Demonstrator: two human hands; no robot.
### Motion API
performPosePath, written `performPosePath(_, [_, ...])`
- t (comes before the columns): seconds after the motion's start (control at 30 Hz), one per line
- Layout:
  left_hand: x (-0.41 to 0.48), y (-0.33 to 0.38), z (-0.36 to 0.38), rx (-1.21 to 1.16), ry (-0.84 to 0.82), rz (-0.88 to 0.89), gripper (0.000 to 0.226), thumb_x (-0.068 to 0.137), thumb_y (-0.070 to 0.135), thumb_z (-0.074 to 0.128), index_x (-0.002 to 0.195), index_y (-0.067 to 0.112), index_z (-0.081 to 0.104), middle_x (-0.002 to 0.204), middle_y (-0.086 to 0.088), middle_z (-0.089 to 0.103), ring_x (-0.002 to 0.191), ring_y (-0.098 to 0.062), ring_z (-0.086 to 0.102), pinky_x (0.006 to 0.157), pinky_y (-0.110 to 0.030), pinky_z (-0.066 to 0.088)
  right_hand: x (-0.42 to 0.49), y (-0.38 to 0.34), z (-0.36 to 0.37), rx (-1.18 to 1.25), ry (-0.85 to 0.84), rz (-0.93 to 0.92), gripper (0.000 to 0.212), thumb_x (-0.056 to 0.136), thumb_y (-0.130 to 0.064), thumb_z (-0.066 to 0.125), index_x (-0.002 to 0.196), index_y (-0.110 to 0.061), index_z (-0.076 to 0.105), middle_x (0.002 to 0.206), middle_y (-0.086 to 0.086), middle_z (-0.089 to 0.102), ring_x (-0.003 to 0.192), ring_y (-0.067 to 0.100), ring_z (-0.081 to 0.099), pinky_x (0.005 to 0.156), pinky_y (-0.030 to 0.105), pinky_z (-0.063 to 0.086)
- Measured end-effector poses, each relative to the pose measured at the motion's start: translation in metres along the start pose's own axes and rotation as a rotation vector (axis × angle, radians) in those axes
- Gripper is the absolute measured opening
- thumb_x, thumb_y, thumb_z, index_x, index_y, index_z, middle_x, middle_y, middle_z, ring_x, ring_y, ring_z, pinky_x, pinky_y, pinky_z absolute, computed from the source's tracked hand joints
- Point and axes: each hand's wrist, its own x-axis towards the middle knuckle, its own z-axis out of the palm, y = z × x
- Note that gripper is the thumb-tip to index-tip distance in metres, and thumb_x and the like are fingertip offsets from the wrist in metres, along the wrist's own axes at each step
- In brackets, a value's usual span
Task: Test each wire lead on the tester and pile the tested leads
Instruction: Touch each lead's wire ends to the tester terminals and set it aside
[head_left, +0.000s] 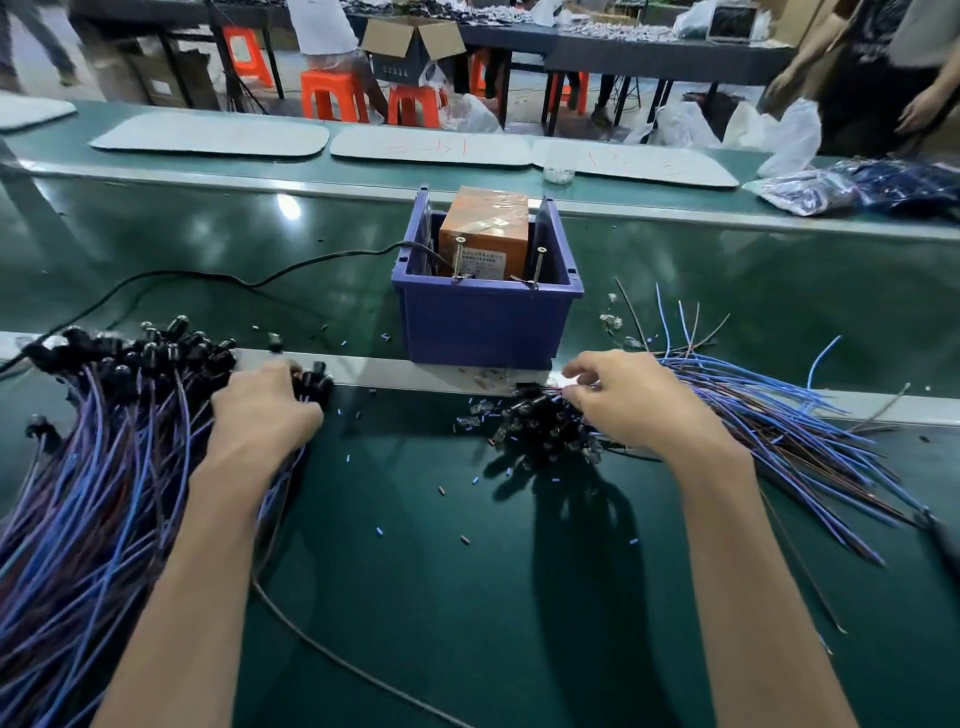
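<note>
An orange tester box (485, 228) stands inside a blue plastic bin (485, 317) at the middle of the green bench, two upright screws on the bin's front rim. A big pile of blue and brown wire leads with black ends (104, 441) lies at the left. My left hand (265, 410) rests on that pile's right edge, fingers curled over black ends. A second bundle of leads (779, 426) fans out to the right, its black ends (540, 426) bunched in front of the bin. My right hand (628, 400) pinches leads at the head of this bundle.
A black cable (218, 278) runs from the bin to the left. Small blue and brown offcuts (379, 531) litter the green mat. White mats (431, 145) and plastic bags (852, 189) lie on the far side. People and orange stools are behind.
</note>
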Motion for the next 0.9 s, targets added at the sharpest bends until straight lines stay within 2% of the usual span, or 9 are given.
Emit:
performPosePath(0.1, [-0.003, 0.009, 0.000, -0.003, -0.039, 0.051, 0.031, 0.079, 0.012, 0.064, 0.110, 0.016, 0.064, 0.104, -0.018, 0.066, 0.104, -0.035, 0.057, 0.072, -0.028, 0.032, 0.000, -0.002, 0.002, 0.016, -0.011, -0.028, 0.028, 0.095, -0.035, 0.049, 0.119, -0.026, 0.060, 0.120, 0.000, 0.063, 0.107, 0.025, 0.058, 0.094, 0.042, 0.047])
performPosePath(0.27, [-0.011, 0.016, -0.004, -0.105, -0.094, 0.101, 0.021, 0.075, 0.016, 0.067, 0.096, 0.016, 0.069, 0.097, -0.011, 0.070, 0.092, -0.029, 0.059, 0.070, -0.026, 0.037, 0.001, -0.007, 0.004, 0.026, -0.021, -0.066, 0.029, 0.094, -0.037, 0.050, 0.120, -0.025, 0.060, 0.119, -0.002, 0.063, 0.109, 0.022, 0.057, 0.095, 0.042, 0.047])
performPosePath(0.37, [-0.013, 0.023, -0.004, -0.139, -0.111, 0.132, 0.029, 0.074, 0.015, 0.073, 0.103, 0.017, 0.068, 0.112, -0.010, 0.061, 0.101, -0.027, 0.058, 0.082, -0.028, 0.041, 0.001, -0.010, 0.005, 0.054, -0.008, -0.099, 0.028, 0.094, -0.037, 0.051, 0.118, -0.026, 0.061, 0.117, -0.006, 0.064, 0.107, 0.020, 0.057, 0.094, 0.041, 0.047])
performPosePath(0.43, [-0.014, 0.026, -0.004, -0.152, -0.089, 0.142, 0.037, 0.071, 0.019, 0.082, 0.105, 0.015, 0.068, 0.119, -0.012, 0.052, 0.106, -0.028, 0.056, 0.090, -0.030, 0.039, 0.000, -0.012, 0.006, 0.071, 0.001, -0.113, 0.027, 0.094, -0.039, 0.052, 0.117, -0.027, 0.061, 0.115, -0.007, 0.065, 0.105, 0.019, 0.058, 0.093, 0.040, 0.048])
performPosePath(0.67, [-0.019, 0.031, -0.011, -0.372, 0.054, 0.133, 0.043, 0.064, 0.026, 0.087, 0.100, 0.007, 0.073, 0.100, -0.012, 0.071, 0.097, -0.025, 0.065, 0.083, -0.027, 0.045, -0.003, -0.016, 0.008, 0.120, 0.025, -0.149, 0.027, 0.093, -0.040, 0.054, 0.116, -0.027, 0.062, 0.109, -0.007, 0.066, 0.103, 0.018, 0.060, 0.093, 0.038, 0.048])
performPosePath(0.73, [-0.022, 0.035, -0.015, -0.471, 0.169, 0.193, 0.040, 0.069, 0.026, 0.084, 0.104, 0.008, 0.073, 0.103, -0.011, 0.067, 0.097, -0.024, 0.065, 0.087, -0.025, 0.045, -0.003, -0.018, 0.007, 0.185, 0.060, -0.188, 0.026, 0.093, -0.038, 0.056, 0.116, -0.026, 0.063, 0.101, -0.009, 0.065, 0.099, 0.013, 0.060, 0.092, 0.033, 0.048])
performPosePath(0.8, [-0.027, 0.044, -0.021, -0.538, 0.271, 0.276, 0.036, 0.073, 0.030, 0.081, 0.105, 0.017, 0.074, 0.100, -0.007, 0.061, 0.096, -0.021, 0.061, 0.090, -0.027, 0.046, -0.003, -0.022, 0.006, 0.303, 0.087, -0.261, 0.025, 0.092, -0.034, 0.060, 0.115, -0.025, 0.064, 0.095, -0.013, 0.064, 0.087, 0.001, 0.059, 0.084, 0.019, 0.047])
performPosePath(0.87, [-0.036, 0.056, -0.026, -0.655, 0.274, 0.355, 0.028, 0.073, 0.033, 0.079, 0.101, 0.032, 0.074, 0.086, 0.002, 0.055, 0.083, -0.006, 0.057, 0.080, -0.018, 0.045, -0.005, -0.029, 0.006, 0.433, 0.045, -0.342, 0.027, 0.090, -0.030, 0.064, 0.116, -0.024, 0.063, 0.092, -0.016, 0.066, 0.075, -0.010, 0.058, 0.072, 0.006, 0.043])
performPosePath(0.9, [-0.042, 0.063, -0.029, -0.750, 0.207, 0.403, 0.025, 0.073, 0.033, 0.079, 0.097, 0.037, 0.072, 0.081, 0.006, 0.053, 0.073, 0.002, 0.054, 0.073, -0.011, 0.042, -0.006, -0.033, 0.007, 0.499, -0.005, -0.371, 0.028, 0.089, -0.027, 0.066, 0.117, -0.023, 0.063, 0.093, -0.015, 0.068, 0.074, -0.010, 0.060, 0.073, 0.008, 0.044])
